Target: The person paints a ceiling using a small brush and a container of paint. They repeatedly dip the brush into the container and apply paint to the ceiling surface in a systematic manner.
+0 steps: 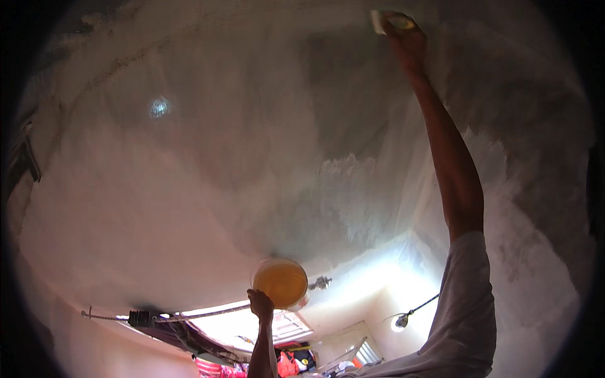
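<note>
My left hand, low in the middle, is closed on the edge of a round tub. The tub has a pale wall, and its wide round face shows orange-brown. High at the upper right, my right hand reaches up at the end of a nearly straight arm in a light sleeve. Its fingers are closed round a brush with a pale head and a yellowish part near the grip; motion blurs its details. The brush is at the plastered surface, which has grey, darker patches and streaks beside paler areas.
A rod with dark cloth runs along the lower left, by a bright window. A light bulb hangs from a cord at the lower right. Red and orange cloth items lie at the bottom.
</note>
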The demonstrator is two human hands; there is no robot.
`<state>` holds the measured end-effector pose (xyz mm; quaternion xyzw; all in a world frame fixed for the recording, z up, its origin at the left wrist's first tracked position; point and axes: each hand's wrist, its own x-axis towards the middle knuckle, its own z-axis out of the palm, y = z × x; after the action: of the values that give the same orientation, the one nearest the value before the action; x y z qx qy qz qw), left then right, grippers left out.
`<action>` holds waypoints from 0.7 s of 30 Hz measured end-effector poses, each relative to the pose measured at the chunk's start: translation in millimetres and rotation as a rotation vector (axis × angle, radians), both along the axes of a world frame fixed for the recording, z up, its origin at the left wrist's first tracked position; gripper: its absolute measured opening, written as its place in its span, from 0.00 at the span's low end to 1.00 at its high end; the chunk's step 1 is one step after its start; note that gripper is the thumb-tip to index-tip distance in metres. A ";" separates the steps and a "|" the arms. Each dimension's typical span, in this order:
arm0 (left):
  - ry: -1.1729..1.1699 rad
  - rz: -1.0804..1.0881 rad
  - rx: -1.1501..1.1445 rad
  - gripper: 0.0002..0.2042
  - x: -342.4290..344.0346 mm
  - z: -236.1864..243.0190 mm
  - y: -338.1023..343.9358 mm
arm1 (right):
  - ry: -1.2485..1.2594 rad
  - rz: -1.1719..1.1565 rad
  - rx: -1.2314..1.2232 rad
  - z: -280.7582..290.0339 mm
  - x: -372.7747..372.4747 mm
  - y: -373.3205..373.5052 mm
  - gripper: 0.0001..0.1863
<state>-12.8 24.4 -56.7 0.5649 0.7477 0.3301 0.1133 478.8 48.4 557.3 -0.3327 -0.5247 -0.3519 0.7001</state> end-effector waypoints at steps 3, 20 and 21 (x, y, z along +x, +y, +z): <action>-0.013 0.008 -0.052 0.12 6.6 10.5 -2.7 | -0.076 0.232 -0.187 -7.7 -65.4 -26.4 0.12; 0.013 0.020 -0.051 0.12 11.4 19.9 -2.2 | -0.718 -0.040 -0.399 -92.3 -61.5 -32.4 0.14; 0.006 0.021 -0.041 0.12 9.1 14.8 -0.7 | -0.717 -0.033 -0.461 -95.3 -59.7 -34.4 0.13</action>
<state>-3.7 23.7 -41.9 0.5555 0.7607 0.3140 0.1190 419.1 13.9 462.0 -0.3456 -0.7944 -0.3299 0.3751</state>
